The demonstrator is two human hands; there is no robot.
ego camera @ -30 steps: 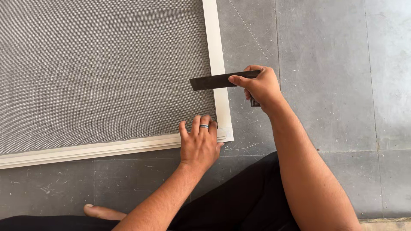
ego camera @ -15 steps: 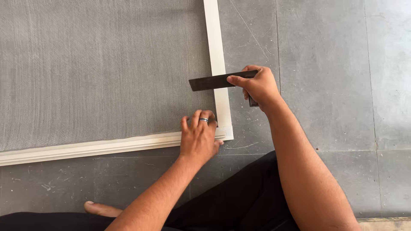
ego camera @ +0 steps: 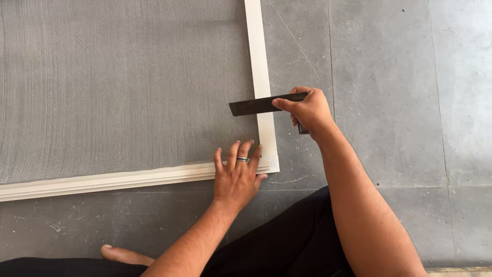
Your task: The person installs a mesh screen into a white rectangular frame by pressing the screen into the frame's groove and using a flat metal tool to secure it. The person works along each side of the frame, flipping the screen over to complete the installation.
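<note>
Dark blade (ego camera: pixel 256 106) beyond right hand (ego camera: pixel 307 110) fingertips

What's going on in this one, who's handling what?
A person sits on a grey floor over the corner of a white-framed mesh screen. The left hand lies flat on the frame's corner, fingers spread onto the mesh, a ring on one finger. The right hand grips a dark flat blade-like tool, held across the frame's right rail with its tip over the mesh. A bare foot shows at the bottom edge.
</note>
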